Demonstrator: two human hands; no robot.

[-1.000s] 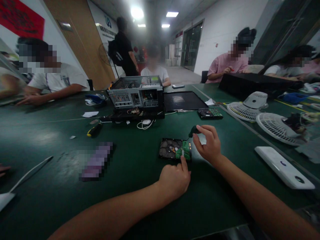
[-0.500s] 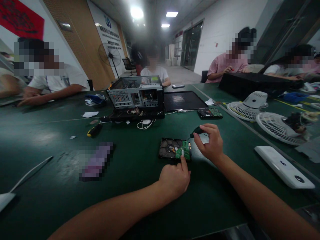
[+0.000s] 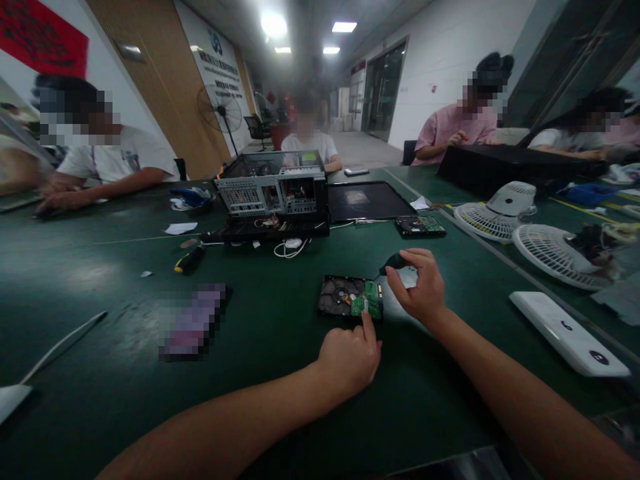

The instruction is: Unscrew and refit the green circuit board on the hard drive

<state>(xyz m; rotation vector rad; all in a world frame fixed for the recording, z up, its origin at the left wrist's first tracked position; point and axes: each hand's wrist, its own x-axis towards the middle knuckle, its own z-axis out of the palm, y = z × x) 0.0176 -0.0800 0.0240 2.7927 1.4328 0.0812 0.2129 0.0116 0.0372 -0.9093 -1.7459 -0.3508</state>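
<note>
One hard drive (image 3: 345,297): it is laid flat on the green desk (image 3: 275,293), ahead of the forearms, with its circuit board (image 3: 371,291) turned up at the right end.
Left grip (image 3: 350,357): the index finger is stretched out and its tip is rested on the near part of the circuit board; the other fingers are curled in, and whether anything is enclosed by them cannot be told.
Right grip (image 3: 419,287): thumb and fingers are clamped on the dark handle of a screwdriver (image 3: 394,261), which is held tilted, handle up and to the right.
Working end: the screwdriver is aimed at the far right corner of the hard drive; whether a screw is met cannot be told.
Computer case (image 3: 273,193): it is stood opened farther up the desk, with a black panel (image 3: 370,200) laid just beside it.
Second hard drive (image 3: 421,227): it is set near the panel's front right corner.
Yellow-and-black tool (image 3: 189,259): it is laid to the front left of the computer case.
Right side: white fan grilles (image 3: 480,223) are placed there, with a white cover (image 3: 570,333) nearer.
Across: a person in pink (image 3: 445,127) is seated behind a black box (image 3: 500,167).
</note>
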